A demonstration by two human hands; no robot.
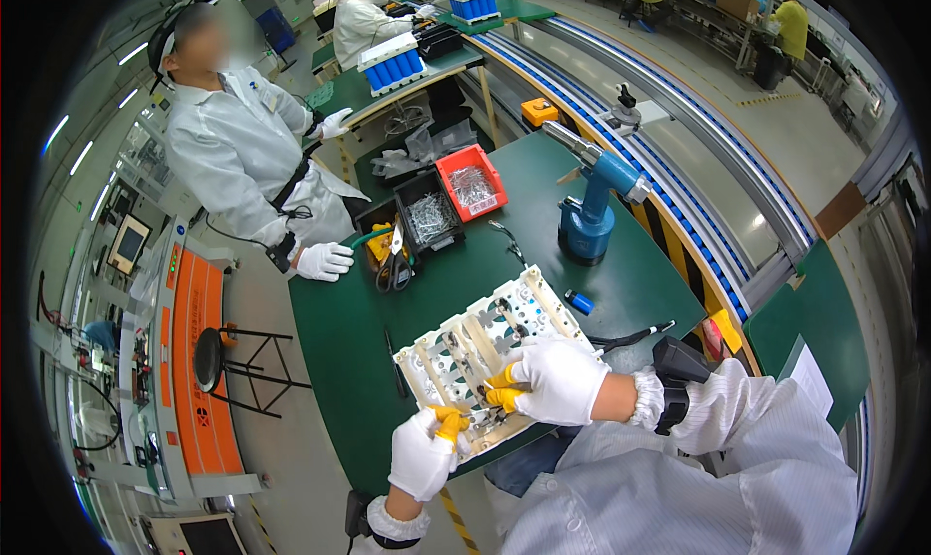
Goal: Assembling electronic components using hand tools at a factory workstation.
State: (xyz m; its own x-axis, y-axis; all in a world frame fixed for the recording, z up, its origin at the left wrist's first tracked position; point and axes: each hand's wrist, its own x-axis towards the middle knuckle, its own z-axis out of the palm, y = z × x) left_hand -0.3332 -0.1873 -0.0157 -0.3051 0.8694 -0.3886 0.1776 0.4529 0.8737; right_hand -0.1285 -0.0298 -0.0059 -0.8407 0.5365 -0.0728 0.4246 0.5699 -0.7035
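Both my hands wear white gloves with yellow fingertips and work over a cream plastic frame point(419, 353) on the green table. The frame carries strips, silver metal plates and dark fittings. My left hand point(424, 453) pinches at the frame's near left corner, thumb and finger pressed together. Reaching over the frame's near right side, my right hand point(560, 380) bends its yellow fingertips around something small and dark near the middle. What either hand grips is hidden by the fingers. Small metal parts point(493, 421) lie between the two hands.
A blue pneumatic rivet gun point(588, 211) stands upright beyond the frame, near a blue cylinder point(579, 302). Left are scissors point(395, 262), a black bin point(430, 215) and a red bin point(485, 172) of metal pieces. A co-worker point(233, 148) rests a gloved hand on the table edge.
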